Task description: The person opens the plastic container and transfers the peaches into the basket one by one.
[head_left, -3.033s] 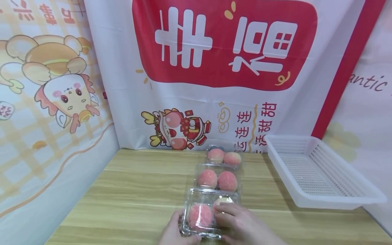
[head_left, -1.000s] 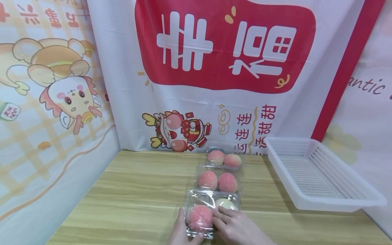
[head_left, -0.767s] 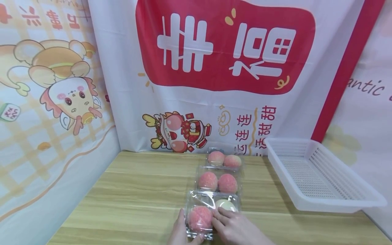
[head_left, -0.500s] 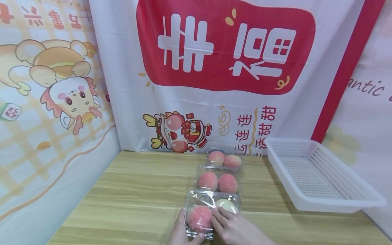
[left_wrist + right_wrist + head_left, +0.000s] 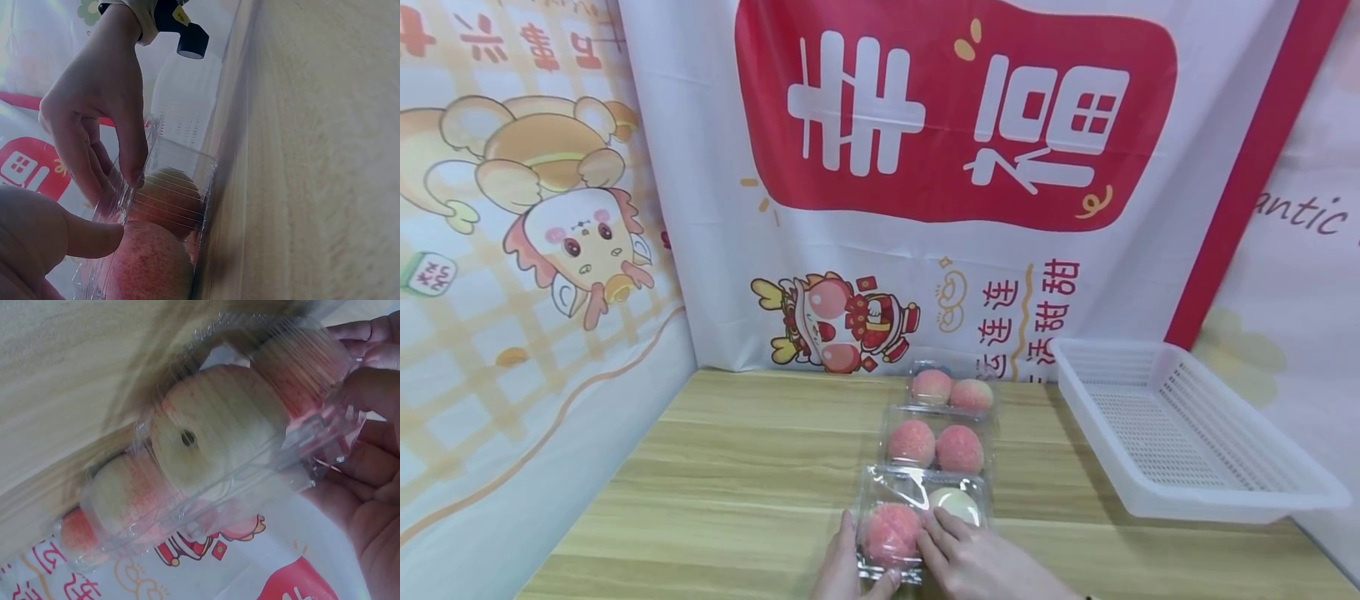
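A clear plastic clamshell container (image 5: 917, 487) stands at the table's near side. Inside are a pink peach (image 5: 889, 533) on the left and a paler peach (image 5: 957, 503) on the right. My left hand (image 5: 848, 567) grips its near left corner, fingers along the side and thumb at the front edge. Bent fingers of my right hand (image 5: 977, 560) hold the lid's front edge, near the middle and right. In the left wrist view, my right hand (image 5: 94, 87) reaches down over the rim beside my left thumb (image 5: 94, 237). The right wrist view is blurred; the pale peach (image 5: 219, 425) shows a dark stem spot.
Behind the near container, a middle container with two peaches (image 5: 912, 443) and a far one with two peaches (image 5: 932, 387) line up toward the banner (image 5: 955, 108). A white perforated plastic basket (image 5: 1172, 433) sits at the right on the wooden table (image 5: 737, 467).
Since three seconds ago, my right hand has shifted down, uncovering more of the pale peach. My left hand has moved slightly right. Over the last second, both hands have barely moved.
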`<action>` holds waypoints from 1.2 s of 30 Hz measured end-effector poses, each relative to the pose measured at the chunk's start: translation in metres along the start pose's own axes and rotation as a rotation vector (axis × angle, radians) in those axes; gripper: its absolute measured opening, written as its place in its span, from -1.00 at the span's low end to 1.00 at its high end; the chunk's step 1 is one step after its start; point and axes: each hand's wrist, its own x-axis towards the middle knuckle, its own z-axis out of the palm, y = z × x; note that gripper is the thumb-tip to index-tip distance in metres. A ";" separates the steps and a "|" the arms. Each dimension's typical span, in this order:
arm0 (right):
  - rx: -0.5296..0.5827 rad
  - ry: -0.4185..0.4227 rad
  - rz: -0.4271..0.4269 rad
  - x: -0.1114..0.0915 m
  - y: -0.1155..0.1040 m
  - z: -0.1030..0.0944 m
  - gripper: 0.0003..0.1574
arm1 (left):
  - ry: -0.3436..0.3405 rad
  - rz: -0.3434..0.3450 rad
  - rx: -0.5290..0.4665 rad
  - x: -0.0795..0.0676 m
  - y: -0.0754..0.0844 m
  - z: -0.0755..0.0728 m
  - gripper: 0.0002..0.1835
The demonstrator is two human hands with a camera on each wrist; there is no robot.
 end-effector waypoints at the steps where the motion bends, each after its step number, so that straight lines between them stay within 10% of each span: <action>1: 0.000 0.003 0.010 0.000 -0.001 0.000 -0.49 | 0.003 -0.004 0.004 0.000 0.000 0.000 0.08; 36: -0.040 0.006 -0.043 -0.003 -0.001 0.006 -0.22 | 0.017 0.045 0.010 0.001 0.003 -0.005 0.02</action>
